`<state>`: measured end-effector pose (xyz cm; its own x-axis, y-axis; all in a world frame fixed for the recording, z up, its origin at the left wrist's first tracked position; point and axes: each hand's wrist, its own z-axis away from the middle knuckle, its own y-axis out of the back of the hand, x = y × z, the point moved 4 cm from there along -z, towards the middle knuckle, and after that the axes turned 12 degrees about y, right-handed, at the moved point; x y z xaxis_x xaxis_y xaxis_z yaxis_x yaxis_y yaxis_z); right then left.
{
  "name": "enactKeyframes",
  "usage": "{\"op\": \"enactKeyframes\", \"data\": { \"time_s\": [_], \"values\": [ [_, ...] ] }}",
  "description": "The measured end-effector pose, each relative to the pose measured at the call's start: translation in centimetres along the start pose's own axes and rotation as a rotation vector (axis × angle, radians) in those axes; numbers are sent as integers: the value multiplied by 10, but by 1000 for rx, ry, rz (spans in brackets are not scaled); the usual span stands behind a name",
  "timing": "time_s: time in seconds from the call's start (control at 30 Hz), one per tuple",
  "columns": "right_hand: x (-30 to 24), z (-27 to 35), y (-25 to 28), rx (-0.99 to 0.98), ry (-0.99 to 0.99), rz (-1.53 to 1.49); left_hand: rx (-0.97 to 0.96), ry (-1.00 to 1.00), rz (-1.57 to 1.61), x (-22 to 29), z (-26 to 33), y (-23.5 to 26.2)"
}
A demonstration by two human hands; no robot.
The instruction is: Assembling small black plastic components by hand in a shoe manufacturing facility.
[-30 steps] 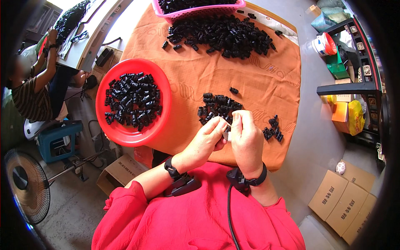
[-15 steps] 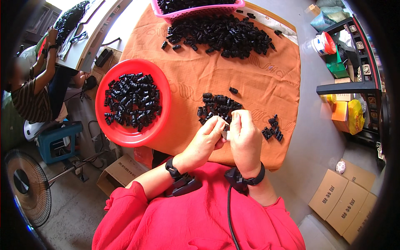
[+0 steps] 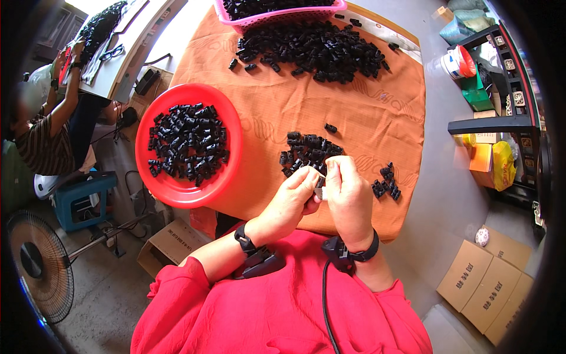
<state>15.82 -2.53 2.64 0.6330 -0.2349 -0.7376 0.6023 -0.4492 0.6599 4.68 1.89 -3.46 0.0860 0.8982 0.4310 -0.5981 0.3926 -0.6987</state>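
Observation:
My left hand (image 3: 290, 197) is closed in a pinch on a small black plastic part (image 3: 321, 182), mostly covered by the fingers. Close beside it, my right hand (image 3: 348, 197) is closed, thumb against fingertips. Something thin and pale shows between the fingertips, and a small whitish piece (image 3: 319, 192) sits just below them; I cannot make out either. Just beyond my hands lies a small pile of black plastic parts (image 3: 309, 147), with one loose part (image 3: 331, 128) behind it. A smaller cluster of black parts (image 3: 387, 184) lies to the right.
On the left, a red round tray (image 3: 234, 159) holds many black parts. At the far side, a large black heap (image 3: 318, 50) lies before a pink basket (image 3: 283, 16). An orange cloth (image 3: 265, 100) covers the table. A fan (image 3: 38, 259) and another person (image 3: 50, 135) are left.
My right hand has shifted very slightly to the right, and more of the black part shows between my hands. The other person's arms have moved up.

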Motion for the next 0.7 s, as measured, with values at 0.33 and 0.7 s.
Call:
{"op": "enactKeyframes", "data": {
  "time_s": [0.33,0.7],
  "values": [
    [0,-1,-2,-29,-40,57,72,27,-31,1,2,0],
    [3,3,-5,-55,-103,81,124,-34,-125,0,3,0]
  ]
}}
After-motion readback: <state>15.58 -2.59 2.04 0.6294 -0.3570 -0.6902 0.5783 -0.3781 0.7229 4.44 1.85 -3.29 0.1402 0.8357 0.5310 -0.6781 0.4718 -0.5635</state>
